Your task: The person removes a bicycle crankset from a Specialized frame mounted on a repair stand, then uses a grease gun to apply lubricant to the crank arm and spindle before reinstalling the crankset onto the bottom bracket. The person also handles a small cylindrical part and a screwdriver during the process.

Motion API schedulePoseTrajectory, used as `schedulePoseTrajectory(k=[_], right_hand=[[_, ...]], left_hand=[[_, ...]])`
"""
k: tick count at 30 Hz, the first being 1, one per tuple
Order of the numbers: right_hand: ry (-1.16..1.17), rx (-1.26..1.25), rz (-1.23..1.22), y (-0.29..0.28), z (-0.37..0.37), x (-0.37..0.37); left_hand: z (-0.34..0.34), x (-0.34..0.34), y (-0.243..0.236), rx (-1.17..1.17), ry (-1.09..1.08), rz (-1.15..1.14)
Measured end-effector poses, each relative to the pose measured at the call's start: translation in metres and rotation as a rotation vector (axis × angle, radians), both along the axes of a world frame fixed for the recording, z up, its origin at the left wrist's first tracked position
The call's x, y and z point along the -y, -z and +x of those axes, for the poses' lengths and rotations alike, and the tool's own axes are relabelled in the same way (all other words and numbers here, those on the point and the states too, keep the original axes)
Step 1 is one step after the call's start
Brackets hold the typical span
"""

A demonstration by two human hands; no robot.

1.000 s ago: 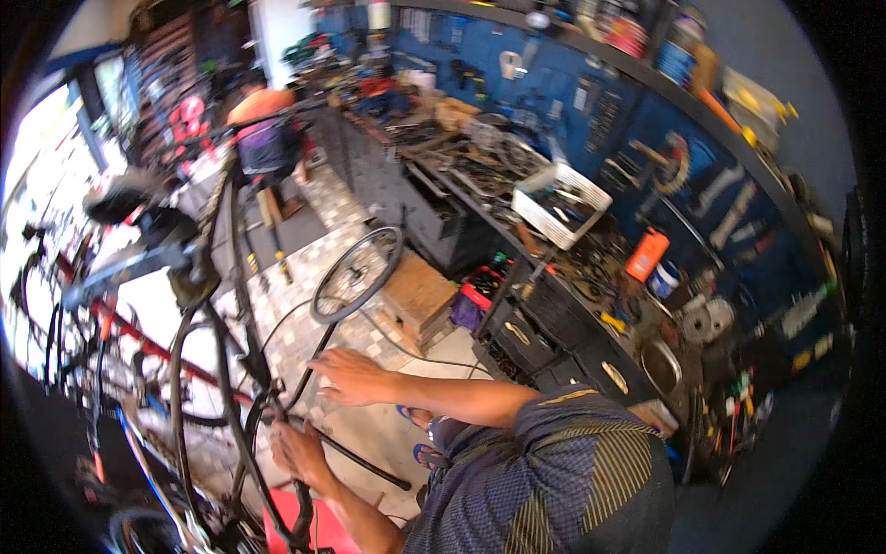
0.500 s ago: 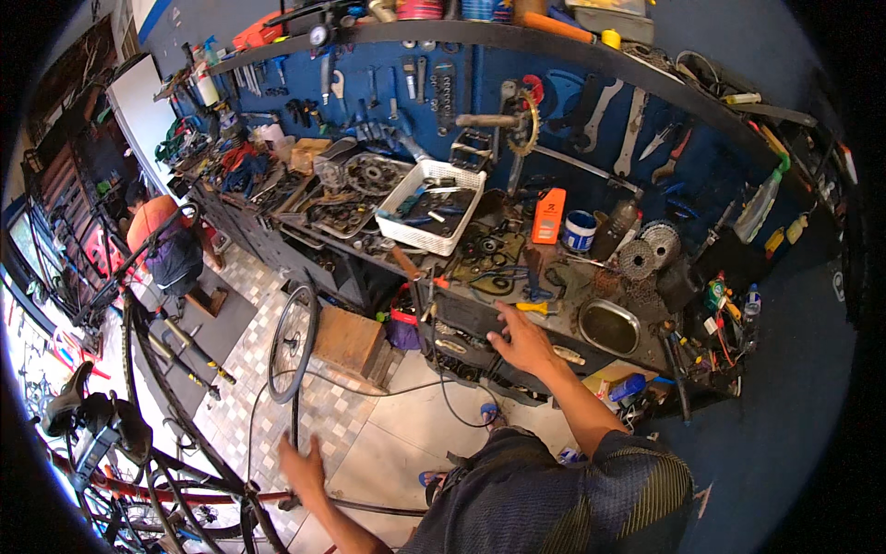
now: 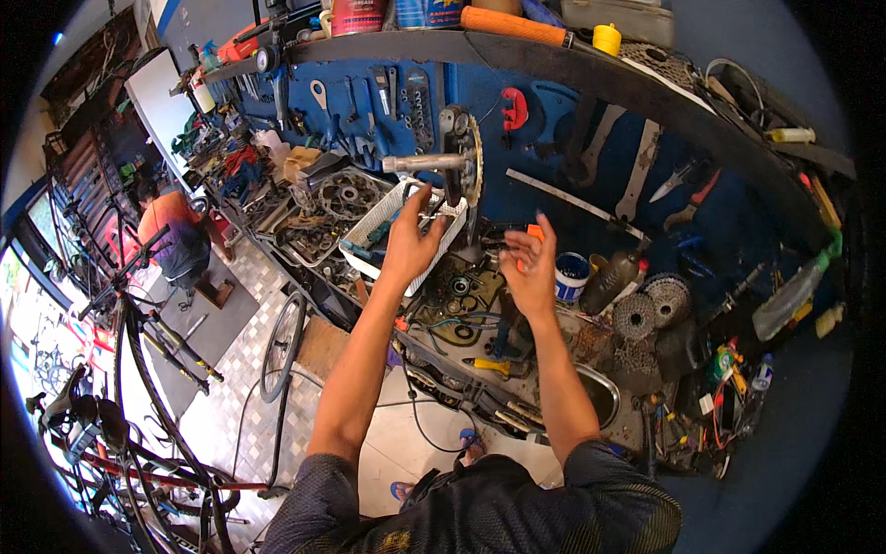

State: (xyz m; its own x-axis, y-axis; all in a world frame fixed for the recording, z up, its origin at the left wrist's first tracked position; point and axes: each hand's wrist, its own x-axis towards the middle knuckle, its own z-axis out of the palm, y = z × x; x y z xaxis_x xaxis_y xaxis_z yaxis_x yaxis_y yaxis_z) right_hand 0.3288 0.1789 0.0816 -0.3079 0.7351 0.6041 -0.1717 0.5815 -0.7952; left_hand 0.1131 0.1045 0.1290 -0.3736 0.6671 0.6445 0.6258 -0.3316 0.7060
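Note:
My left hand (image 3: 413,240) reaches over the bench at the white plastic basket (image 3: 374,272), fingers apart, just below a metal crankset with a chainring (image 3: 472,162); tools lie inside the basket. To its right, my right hand (image 3: 531,268) is raised with fingers apart and partly bent, overlapping an orange object that it mostly hides. Beyond that hand stand a blue-and-white tub (image 3: 572,282) and a dark bottle (image 3: 611,277). Cassette sprockets (image 3: 635,317), a yellow-handled tool (image 3: 494,367) and greasy small parts lie on the workbench (image 3: 563,351).
Wrenches (image 3: 637,175) hang on the blue pegboard under a cluttered shelf (image 3: 517,48). Bicycle frames (image 3: 125,425) crowd the left side. A loose wheel (image 3: 280,346), wooden box (image 3: 323,342) and hose are on the floor. Another person (image 3: 175,235) crouches at the back left.
The view has swung from the bike frames to face the workbench. Both my hands have left the bike and risen forward over the bench, toward the basket and crankset.

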Motion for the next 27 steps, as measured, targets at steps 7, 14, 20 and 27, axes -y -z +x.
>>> schedulePoseTrajectory(k=[7, 14, 20, 27], right_hand=[[-0.264, -0.223, -0.221, -0.029, -0.08, -0.041], [-0.248, -0.012, -0.2, -0.034, -0.089, -0.049], [-0.387, -0.301, -0.302, -0.042, -0.107, -0.029], [-0.391, -0.401, -0.463, -0.069, -0.112, 0.009]], left_hand=[[-0.014, -0.069, -0.004, 0.009, -0.02, -0.128], [-0.024, -0.068, -0.012, -0.333, -0.244, -0.168], [-0.042, -0.04, -0.042, -0.567, -0.347, -0.09], [-0.061, -0.007, -0.104, -0.483, -0.446, -0.021]])
